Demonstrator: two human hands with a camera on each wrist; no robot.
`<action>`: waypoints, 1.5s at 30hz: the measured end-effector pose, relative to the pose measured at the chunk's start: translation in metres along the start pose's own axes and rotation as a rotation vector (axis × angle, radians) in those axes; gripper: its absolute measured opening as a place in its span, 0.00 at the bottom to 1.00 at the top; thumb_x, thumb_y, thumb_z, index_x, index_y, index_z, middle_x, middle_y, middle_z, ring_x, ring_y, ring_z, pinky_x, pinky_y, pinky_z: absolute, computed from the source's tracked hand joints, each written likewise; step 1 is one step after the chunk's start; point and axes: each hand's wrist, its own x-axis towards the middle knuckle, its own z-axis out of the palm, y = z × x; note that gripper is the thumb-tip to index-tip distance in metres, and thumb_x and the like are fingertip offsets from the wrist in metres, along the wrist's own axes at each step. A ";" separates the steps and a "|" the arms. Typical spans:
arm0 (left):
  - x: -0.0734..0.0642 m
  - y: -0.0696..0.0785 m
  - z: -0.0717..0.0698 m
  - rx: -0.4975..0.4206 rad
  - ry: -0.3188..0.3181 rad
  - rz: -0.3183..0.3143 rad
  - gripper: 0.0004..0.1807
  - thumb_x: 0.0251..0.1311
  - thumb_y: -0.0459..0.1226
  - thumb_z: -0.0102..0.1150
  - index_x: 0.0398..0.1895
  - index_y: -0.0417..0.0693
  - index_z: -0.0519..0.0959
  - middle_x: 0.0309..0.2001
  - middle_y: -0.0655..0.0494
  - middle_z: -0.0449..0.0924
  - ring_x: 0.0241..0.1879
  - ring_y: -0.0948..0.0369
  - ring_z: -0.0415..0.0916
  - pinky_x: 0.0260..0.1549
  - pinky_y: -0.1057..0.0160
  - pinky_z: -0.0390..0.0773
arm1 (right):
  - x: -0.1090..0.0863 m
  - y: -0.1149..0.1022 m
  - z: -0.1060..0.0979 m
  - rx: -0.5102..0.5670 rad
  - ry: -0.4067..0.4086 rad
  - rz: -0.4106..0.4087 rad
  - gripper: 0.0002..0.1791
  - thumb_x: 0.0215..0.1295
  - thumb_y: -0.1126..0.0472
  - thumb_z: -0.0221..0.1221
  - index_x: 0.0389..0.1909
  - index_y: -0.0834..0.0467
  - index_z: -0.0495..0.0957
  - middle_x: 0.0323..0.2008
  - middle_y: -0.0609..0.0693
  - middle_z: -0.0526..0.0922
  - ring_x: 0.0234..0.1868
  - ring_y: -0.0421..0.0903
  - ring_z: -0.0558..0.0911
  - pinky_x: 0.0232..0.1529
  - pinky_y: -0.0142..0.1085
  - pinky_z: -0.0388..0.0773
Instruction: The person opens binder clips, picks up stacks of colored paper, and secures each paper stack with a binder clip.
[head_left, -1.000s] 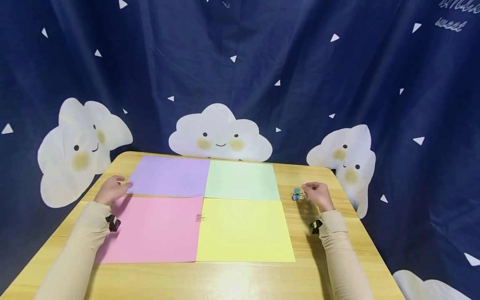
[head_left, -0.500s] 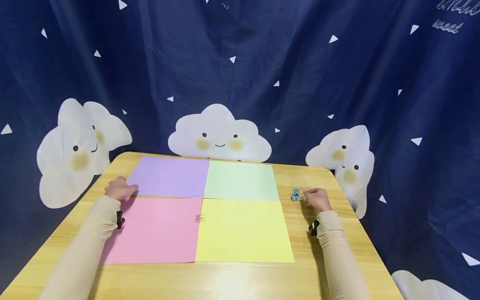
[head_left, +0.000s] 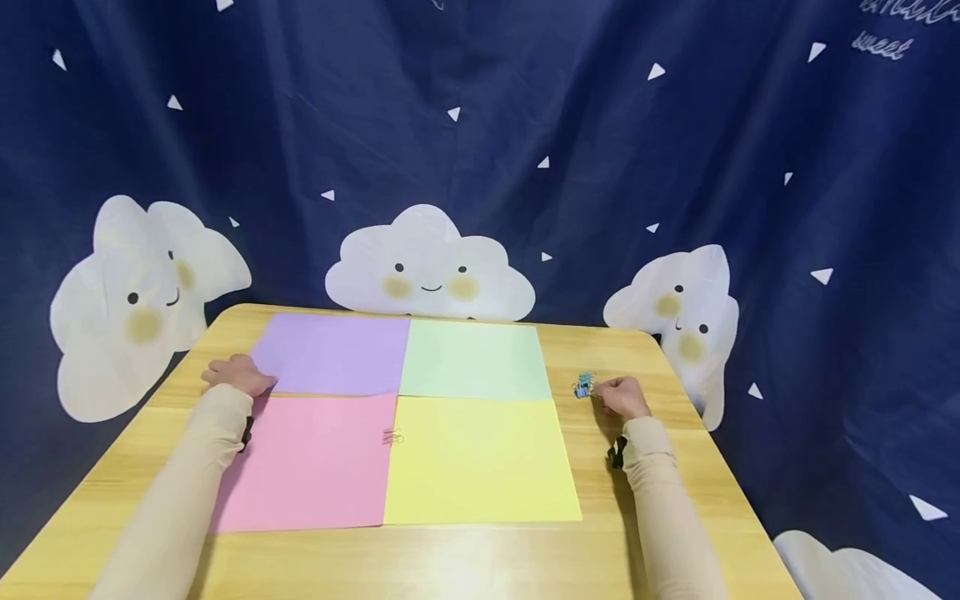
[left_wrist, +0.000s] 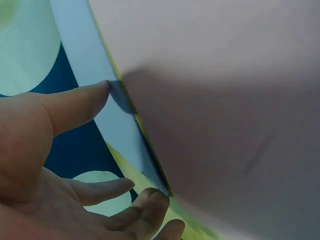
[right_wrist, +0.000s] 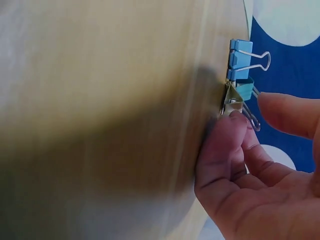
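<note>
My left hand rests at the left edge of the purple sheet. In the left wrist view its thumb tip touches the sheet near the pink sheet, with the other fingers spread. My right hand is low over the wood at the table's right. In the right wrist view its curled fingers pinch a gold binder clip, partly hidden by the fingertips. A blue binder clip and a teal one stand right beside it.
A mint sheet and a yellow sheet lie right of the purple and pink ones. A pink binder clip lies across the pink-yellow seam. Behind the wooden table hangs a dark blue cloud-print curtain.
My left hand has moved down and slightly right onto the purple sheet's edge. My right hand has lowered, and its fingers have closed in on the gold binder clip. The head view has shifted slightly.
</note>
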 end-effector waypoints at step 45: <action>0.001 -0.019 -0.011 -0.190 -0.064 0.058 0.51 0.53 0.47 0.72 0.63 0.10 0.61 0.59 0.15 0.67 0.54 0.33 0.71 0.58 0.42 0.80 | 0.005 -0.014 0.006 0.241 0.043 0.037 0.18 0.76 0.58 0.58 0.57 0.68 0.79 0.37 0.52 0.80 0.20 0.39 0.70 0.26 0.33 0.75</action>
